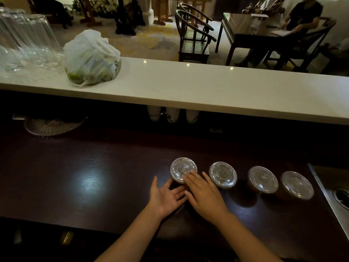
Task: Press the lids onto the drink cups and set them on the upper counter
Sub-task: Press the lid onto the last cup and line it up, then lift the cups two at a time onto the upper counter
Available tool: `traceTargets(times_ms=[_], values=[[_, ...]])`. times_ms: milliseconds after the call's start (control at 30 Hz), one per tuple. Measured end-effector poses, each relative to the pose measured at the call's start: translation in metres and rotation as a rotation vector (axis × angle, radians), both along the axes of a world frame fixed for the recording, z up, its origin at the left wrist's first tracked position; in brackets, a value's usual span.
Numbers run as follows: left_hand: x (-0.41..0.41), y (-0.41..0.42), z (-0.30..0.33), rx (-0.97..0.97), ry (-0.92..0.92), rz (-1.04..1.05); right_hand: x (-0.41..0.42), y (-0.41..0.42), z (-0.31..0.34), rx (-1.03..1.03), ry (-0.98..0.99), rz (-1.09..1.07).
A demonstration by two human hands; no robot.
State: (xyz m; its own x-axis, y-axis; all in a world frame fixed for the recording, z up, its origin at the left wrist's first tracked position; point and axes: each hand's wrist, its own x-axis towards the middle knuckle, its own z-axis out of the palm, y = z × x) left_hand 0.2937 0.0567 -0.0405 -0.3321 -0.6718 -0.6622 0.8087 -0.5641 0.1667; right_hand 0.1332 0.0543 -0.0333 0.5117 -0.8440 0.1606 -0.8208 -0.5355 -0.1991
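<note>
On the dark desk [94, 167], head view: four lidded drink cups in a row. We note the right hand [204, 193] flat, fingertips on the leftmost lid [182, 169]; the left hand [166, 197] open beside that cup, gripping nothing. Step, we judge: pressing this lid. Next: grip the cup upright, lift to the upper counter [207, 87].

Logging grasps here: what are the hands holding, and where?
Nothing gripped. Right hand fingertips press the leftmost cup's lid; left hand lies open beside the cup.
</note>
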Motion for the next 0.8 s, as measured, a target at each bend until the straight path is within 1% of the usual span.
traceTargets(times_ms=[67, 133, 167, 233, 300, 367, 433, 500, 533, 633, 700, 733, 800], values=[[-0.002, -0.002, -0.002, -0.022, -0.030, -0.018, -0.001, -0.002, 0.001, 0.013, 0.047, -0.007], [-0.004, -0.002, -0.002, -0.039, -0.145, -0.060, -0.001, -0.001, 0.003, 0.033, 0.087, -0.014], [-0.004, -0.003, -0.003, -0.044, -0.258, -0.091, -0.001, 0.000, 0.004, 0.032, 0.088, -0.015], [-0.002, -0.002, -0.007, -0.052, -0.584, -0.098, -0.005, 0.000, 0.006, 0.011, 0.033, -0.030], [0.006, -0.002, -0.008, -0.107, -0.897, 0.014, -0.016, -0.001, 0.009, -0.046, -0.053, -0.078], [0.017, -0.004, -0.006, -0.235, -1.137, 0.096, -0.031, -0.004, 0.010, -0.099, -0.115, -0.147], [0.027, -0.011, -0.001, -0.440, -1.409, 0.044, -0.048, -0.010, 0.008, -0.082, -0.134, -0.222], [0.030, -0.019, 0.011, -0.672, -1.661, -0.098, -0.059, -0.015, 0.006, -0.005, -0.106, -0.291], [0.030, -0.023, 0.018, -0.781, -1.739, -0.202, -0.063, -0.019, 0.006, 0.022, -0.078, -0.308], [0.019, -0.034, 0.036, -1.042, -1.975, -0.635, -0.066, -0.028, 0.013, 0.127, -0.002, -0.318], [0.008, -0.039, 0.042, -1.127, -2.069, -0.957, -0.065, -0.032, 0.017, 0.180, 0.057, -0.330], [0.002, -0.040, 0.043, -1.144, -2.083, -1.073, -0.065, -0.033, 0.015, 0.194, 0.067, -0.332], [-0.006, -0.044, 0.040, -1.153, -2.096, -1.206, -0.065, -0.032, 0.011, 0.157, 0.059, -0.317]])
